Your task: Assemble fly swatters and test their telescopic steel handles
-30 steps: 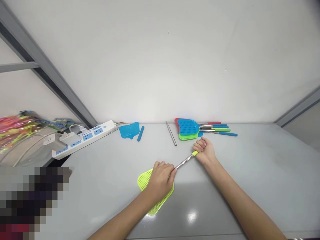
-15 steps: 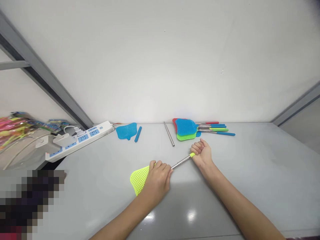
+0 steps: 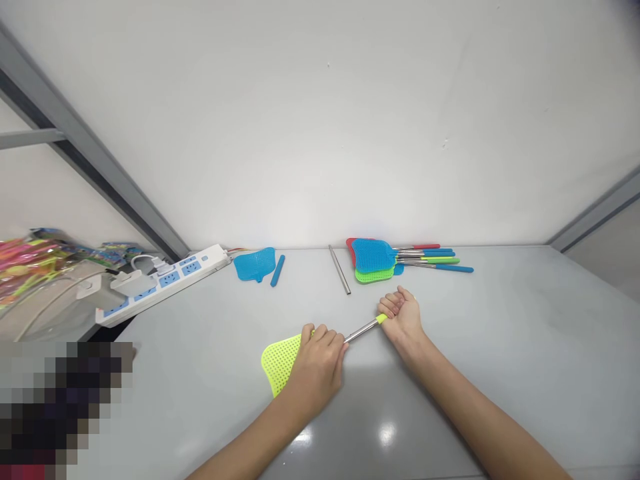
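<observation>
A yellow-green fly swatter (image 3: 281, 360) with a metal rod is held between my two hands, low over the grey table. My left hand (image 3: 320, 363) is wrapped round the place where its perforated head meets the rod, hiding that joint. At the other end, my right hand (image 3: 401, 317) is closed in a fist round the yellow-green grip, of which only a short tip shows. Behind my hands lie a loose metal rod (image 3: 340, 270), a loose blue swatter head (image 3: 255, 265) and a blue handle grip (image 3: 278, 271).
At the back, a pile of fly swatters (image 3: 373, 257) in red, blue and green has its handles pointing right. A white power strip (image 3: 170, 283) with plugs and cables runs along the left. Colourful plastic packets (image 3: 37, 260) lie beyond it. A pixelated patch covers the lower left.
My right hand has come slightly closer to my left, so less of the metal rod shows between them. The whole view has shifted a little.
</observation>
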`<state>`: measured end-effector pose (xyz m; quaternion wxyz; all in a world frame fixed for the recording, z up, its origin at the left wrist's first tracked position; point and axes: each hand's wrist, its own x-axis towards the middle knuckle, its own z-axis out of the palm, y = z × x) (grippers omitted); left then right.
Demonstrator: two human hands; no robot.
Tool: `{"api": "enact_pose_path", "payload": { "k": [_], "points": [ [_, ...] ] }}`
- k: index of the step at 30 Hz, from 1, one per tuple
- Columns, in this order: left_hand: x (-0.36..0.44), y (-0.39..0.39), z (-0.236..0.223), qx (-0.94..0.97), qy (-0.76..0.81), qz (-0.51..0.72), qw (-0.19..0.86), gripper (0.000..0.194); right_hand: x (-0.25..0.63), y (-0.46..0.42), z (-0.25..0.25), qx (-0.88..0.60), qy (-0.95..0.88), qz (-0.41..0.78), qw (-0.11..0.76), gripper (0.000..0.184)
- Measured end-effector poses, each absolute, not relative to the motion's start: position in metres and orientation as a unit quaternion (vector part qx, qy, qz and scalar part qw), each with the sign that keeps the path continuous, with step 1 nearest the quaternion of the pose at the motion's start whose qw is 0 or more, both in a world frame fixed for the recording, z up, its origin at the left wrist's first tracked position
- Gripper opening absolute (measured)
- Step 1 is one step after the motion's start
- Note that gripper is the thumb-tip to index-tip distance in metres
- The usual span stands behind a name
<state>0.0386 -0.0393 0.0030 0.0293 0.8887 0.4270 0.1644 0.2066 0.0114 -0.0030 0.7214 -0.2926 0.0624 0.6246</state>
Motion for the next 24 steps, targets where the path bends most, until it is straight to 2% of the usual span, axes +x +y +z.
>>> {"api": "enact_pose_path", "payload": {
  "k": [12,24],
  "points": [
    [0.0390,-0.0396,0.0031,0.889,0.426,0.167,0.036,0.025,0.1990,0.0068,-0.0009,-0.289,0.092,0.620,0.723,0.031],
    [0.0379,-0.0370,0.0012,0.886,0.423,0.180,0.062,0.027,0.1972,0.0057,-0.0077,-0.287,0.043,0.606,0.741,0.033]
  ]
}}
